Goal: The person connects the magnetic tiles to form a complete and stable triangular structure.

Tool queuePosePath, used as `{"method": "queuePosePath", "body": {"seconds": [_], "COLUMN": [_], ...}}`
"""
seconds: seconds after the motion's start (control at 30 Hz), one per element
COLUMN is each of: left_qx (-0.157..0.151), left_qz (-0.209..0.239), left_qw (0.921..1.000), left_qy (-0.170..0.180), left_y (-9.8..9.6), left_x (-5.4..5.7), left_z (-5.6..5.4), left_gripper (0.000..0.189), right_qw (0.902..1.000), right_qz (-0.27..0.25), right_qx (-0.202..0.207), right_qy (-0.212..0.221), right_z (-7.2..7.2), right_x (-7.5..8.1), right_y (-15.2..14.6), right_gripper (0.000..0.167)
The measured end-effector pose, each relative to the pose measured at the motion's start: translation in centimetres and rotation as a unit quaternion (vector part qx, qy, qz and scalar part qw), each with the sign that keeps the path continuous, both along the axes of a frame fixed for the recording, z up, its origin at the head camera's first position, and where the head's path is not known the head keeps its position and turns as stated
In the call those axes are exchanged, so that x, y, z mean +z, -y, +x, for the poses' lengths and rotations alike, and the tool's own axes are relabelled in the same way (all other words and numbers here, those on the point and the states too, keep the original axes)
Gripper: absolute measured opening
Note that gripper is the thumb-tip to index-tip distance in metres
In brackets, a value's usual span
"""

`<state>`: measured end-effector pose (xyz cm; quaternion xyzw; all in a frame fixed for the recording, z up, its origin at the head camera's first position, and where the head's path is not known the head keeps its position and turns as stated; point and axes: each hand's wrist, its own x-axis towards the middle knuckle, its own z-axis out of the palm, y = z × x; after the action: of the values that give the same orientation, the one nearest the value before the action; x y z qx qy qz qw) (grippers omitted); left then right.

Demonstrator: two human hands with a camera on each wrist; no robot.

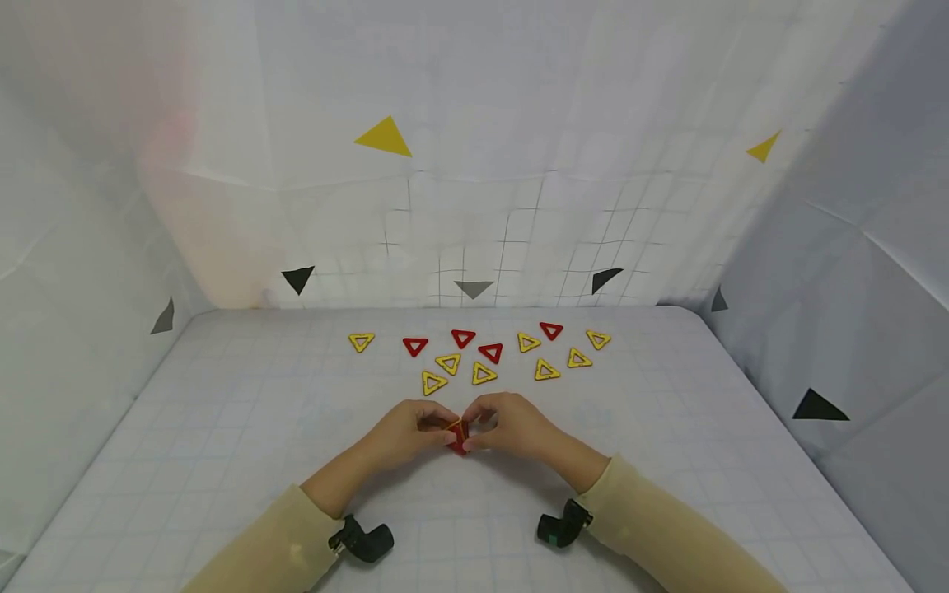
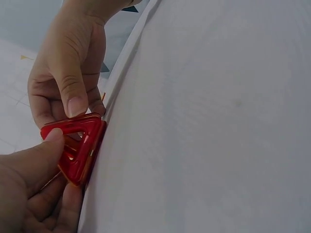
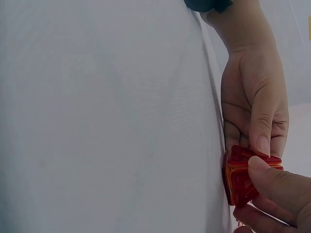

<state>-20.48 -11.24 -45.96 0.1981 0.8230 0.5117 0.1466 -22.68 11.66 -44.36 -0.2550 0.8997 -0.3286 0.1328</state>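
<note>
Between both hands, just above or on the table's middle, are red triangular frame pieces (image 1: pixel 459 437) meeting along edges, with orange-lit rims. My left hand (image 1: pixel 404 434) pinches them from the left, its thumb lying on a red face (image 2: pixel 73 172) in the left wrist view. From the right, my right hand (image 1: pixel 511 425) pinches the same pieces, thumb on the near side. In the right wrist view the red faces (image 3: pixel 238 182) slant against each other, and fingers cover part of them. Exactly how many pieces are held I cannot tell.
Beyond the hands lie several loose triangular frames, red ones (image 1: pixel 490 353) and yellow ones (image 1: pixel 483 374), spread across the back of the white table (image 1: pixel 245 428). White cloth walls (image 1: pixel 474 99) with printed triangles enclose the back and sides. Each wrist wears a dark camera (image 1: pixel 363 539).
</note>
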Motion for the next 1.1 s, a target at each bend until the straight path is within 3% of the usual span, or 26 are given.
{"method": "queuePosePath", "body": {"seconds": [0.43, 0.77, 1.1], "left_qx": [-0.010, 0.012, 0.019], "left_qz": [0.002, -0.025, -0.054], "left_qw": [0.9999, 0.9996, 0.9982], "left_qy": [0.001, -0.007, -0.019], "left_y": [-0.1, -0.9, -1.2], "left_x": [-0.2, 0.0, 0.1], "left_z": [-0.1, 0.0, 0.4], "left_gripper": [0.022, 0.039, 0.032], "right_qw": [0.9999, 1.0000, 0.9999], "right_qz": [0.004, -0.003, 0.009], "right_qx": [-0.005, 0.005, -0.006], "right_qy": [0.014, 0.008, -0.006], "right_z": [0.1, 0.0, -0.8], "right_x": [0.7, 2.3, 3.1], "right_y": [-0.8, -3.1, -6.1], "right_gripper": [0.027, 0.029, 0.032]}}
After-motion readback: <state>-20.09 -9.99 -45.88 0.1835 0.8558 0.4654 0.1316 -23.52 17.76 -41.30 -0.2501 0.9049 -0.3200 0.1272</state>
